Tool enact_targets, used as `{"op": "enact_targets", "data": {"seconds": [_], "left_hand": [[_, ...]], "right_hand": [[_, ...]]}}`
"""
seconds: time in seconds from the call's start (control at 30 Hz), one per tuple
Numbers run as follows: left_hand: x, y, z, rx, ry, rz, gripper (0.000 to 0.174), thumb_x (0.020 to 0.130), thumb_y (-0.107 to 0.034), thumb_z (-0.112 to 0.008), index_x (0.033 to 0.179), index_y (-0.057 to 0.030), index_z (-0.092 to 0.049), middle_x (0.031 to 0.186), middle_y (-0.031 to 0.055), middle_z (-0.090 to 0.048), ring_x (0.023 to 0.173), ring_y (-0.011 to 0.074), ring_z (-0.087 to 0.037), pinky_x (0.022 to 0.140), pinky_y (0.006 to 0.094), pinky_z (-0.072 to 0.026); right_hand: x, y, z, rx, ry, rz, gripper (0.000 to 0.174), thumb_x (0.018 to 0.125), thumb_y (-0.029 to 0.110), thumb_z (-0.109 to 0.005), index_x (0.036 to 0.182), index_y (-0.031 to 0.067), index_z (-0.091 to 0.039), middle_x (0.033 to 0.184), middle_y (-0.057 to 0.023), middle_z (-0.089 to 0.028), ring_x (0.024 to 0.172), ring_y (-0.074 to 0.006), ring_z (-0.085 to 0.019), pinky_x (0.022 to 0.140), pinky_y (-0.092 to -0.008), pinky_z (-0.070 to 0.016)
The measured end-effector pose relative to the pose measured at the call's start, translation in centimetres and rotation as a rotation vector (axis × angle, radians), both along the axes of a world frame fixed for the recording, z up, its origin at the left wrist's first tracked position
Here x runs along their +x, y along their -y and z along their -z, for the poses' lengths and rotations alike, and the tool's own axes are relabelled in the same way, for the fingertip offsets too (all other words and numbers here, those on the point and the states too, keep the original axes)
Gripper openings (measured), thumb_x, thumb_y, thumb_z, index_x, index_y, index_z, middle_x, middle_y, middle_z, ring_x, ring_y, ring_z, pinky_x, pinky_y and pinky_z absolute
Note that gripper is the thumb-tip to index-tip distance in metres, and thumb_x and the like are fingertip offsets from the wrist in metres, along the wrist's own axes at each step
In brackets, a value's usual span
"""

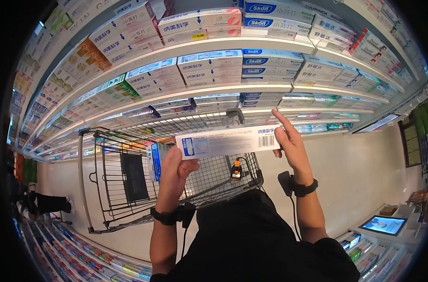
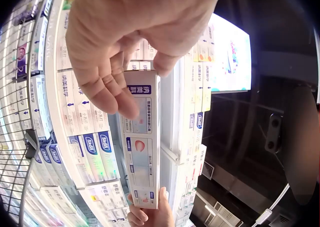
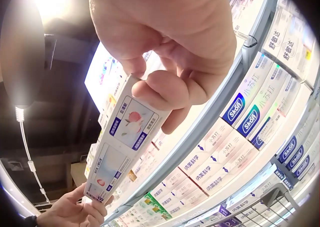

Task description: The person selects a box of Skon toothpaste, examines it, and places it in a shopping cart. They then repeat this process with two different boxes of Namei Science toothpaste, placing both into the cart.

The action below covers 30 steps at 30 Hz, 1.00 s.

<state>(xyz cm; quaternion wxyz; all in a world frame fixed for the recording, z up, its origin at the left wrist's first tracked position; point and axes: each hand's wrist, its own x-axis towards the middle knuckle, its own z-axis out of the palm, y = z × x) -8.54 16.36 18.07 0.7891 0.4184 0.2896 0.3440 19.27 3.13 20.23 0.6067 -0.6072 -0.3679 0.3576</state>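
Note:
A long white toothpaste box (image 1: 228, 142) is held level between both hands, over the cart. One face with a barcode and small print is turned toward the head camera. My left hand (image 1: 174, 170) pinches its left end, the thumb along the edge. At the barcode end my right hand (image 1: 293, 149) grips it with thumb and curled fingers, while the index finger points out toward the shelves. The wrist views show the opposite face of the toothpaste box (image 2: 141, 157), printed with blue labels and pink pictures. In the right wrist view, the right hand's (image 3: 170, 47) fingers bend round the box's corner.
A wire shopping cart (image 1: 134, 178) stands in front of me, with a blue-and-white box (image 1: 155, 162) and a dark bottle with an orange label (image 1: 236, 170) in it. Shelves of stacked toothpaste boxes (image 1: 209, 61) rise ahead. Another person's legs (image 1: 54, 203) show at the left.

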Motion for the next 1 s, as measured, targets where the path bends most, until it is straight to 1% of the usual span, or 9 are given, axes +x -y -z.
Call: {"op": "enact_targets", "data": {"seconds": [0.1,0.2,0.23,0.37,0.53,0.63,0.73,0.83,1.0], "left_hand": [[-0.2,0.4,-0.2,-0.062,-0.083,-0.042,0.034,0.099,-0.029,-0.047,0.120,-0.0020,-0.051,0.105,0.0079,-0.064,0.096,0.0146,-0.062,0.084,0.0316,-0.0513],[-0.7,0.2,0.9,-0.090,-0.146,-0.032,0.032,0.097,-0.026,-0.049,0.120,-0.0039,-0.052,0.107,0.0084,-0.063,0.101,0.0152,-0.061,0.086,0.0328,-0.0508],[-0.8,0.4,0.8,-0.109,-0.163,-0.047,0.038,0.096,-0.024,-0.051,0.129,-0.0042,-0.046,0.105,0.0103,-0.063,0.100,0.0169,-0.062,0.085,0.0327,-0.0515],[-1.6,0.6,0.4,-0.038,-0.191,-0.012,0.059,0.094,-0.023,-0.050,0.144,-0.0053,-0.025,0.114,0.0126,-0.058,0.087,0.0225,-0.063,0.075,0.0344,-0.0515],[-3.2,-0.5,1.8,-0.014,-0.198,0.039,0.055,0.094,-0.023,-0.047,0.143,-0.0065,-0.029,0.114,0.0124,-0.057,0.090,0.0219,-0.062,0.072,0.0332,-0.0510],[-3.8,-1.0,1.6,-0.026,-0.180,-0.005,0.051,0.095,-0.025,-0.046,0.141,-0.0058,-0.032,0.116,0.0118,-0.056,0.092,0.0212,-0.061,0.071,0.0326,-0.0509],[-5.3,-2.0,1.4,-0.070,-0.128,0.017,0.048,0.097,-0.026,-0.045,0.138,-0.0047,-0.036,0.121,0.0123,-0.053,0.100,0.0221,-0.059,0.076,0.0336,-0.0521],[-7.0,-3.1,1.7,0.006,-0.059,0.090,0.048,0.095,-0.017,-0.052,0.139,-0.0033,-0.037,0.127,0.0130,-0.051,0.106,0.0224,-0.060,0.087,0.0348,-0.0538],[-9.2,-4.0,1.0,0.145,-0.146,0.141,0.057,0.088,-0.009,-0.062,0.139,-0.0026,-0.039,0.125,0.0137,-0.053,0.104,0.0222,-0.062,0.087,0.0336,-0.0532]], "right_hand": [[0.3,0.4,0.4,-0.061,0.015,-0.093,0.046,0.097,0.035,-0.050,0.132,0.0042,-0.051,0.068,0.0020,-0.053,0.048,-0.0039,-0.043,0.043,-0.0188,-0.0333],[0.7,0.5,2.0,-0.129,0.004,-0.127,0.045,0.098,0.038,-0.048,0.125,0.0033,-0.055,0.070,0.0017,-0.054,0.048,-0.0033,-0.042,0.042,-0.0186,-0.0306],[0.4,0.3,2.3,-0.139,-0.022,-0.118,0.044,0.098,0.040,-0.046,0.118,0.0023,-0.058,0.071,0.0013,-0.055,0.047,-0.0030,-0.040,0.042,-0.0187,-0.0284],[0.0,-0.1,3.4,-0.153,-0.129,-0.150,0.045,0.098,0.041,-0.046,0.118,0.0017,-0.056,0.074,0.0002,-0.056,0.049,-0.0041,-0.041,0.042,-0.0188,-0.0294],[-1.0,-0.7,4.6,-0.067,-0.308,-0.195,0.057,0.096,0.045,-0.049,0.129,-0.0010,-0.046,0.090,-0.0050,-0.061,0.059,-0.0077,-0.049,0.049,-0.0202,-0.0378],[-2.5,-1.0,4.3,0.018,-0.434,-0.239,0.070,0.090,0.045,-0.060,0.136,-0.0027,-0.038,0.102,-0.0085,-0.062,0.068,-0.0108,-0.056,0.057,-0.0229,-0.0445],[-3.9,-1.1,3.9,0.054,-0.327,-0.310,0.081,0.083,0.043,-0.069,0.140,-0.0024,-0.033,0.106,-0.0100,-0.063,0.072,-0.0125,-0.059,0.063,-0.0249,-0.0477],[-5.0,-1.5,3.6,0.012,-0.350,-0.250,0.076,0.082,0.040,-0.071,0.137,-0.0029,-0.039,0.104,-0.0087,-0.063,0.071,-0.0122,-0.058,0.065,-0.0248,-0.0488],[-6.9,-1.5,3.4,-0.082,-0.270,-0.172,0.073,0.085,0.052,-0.063,0.130,-0.0036,-0.048,0.105,-0.0091,-0.062,0.080,-0.0138,-0.060,0.068,-0.0259,-0.0501]]}}
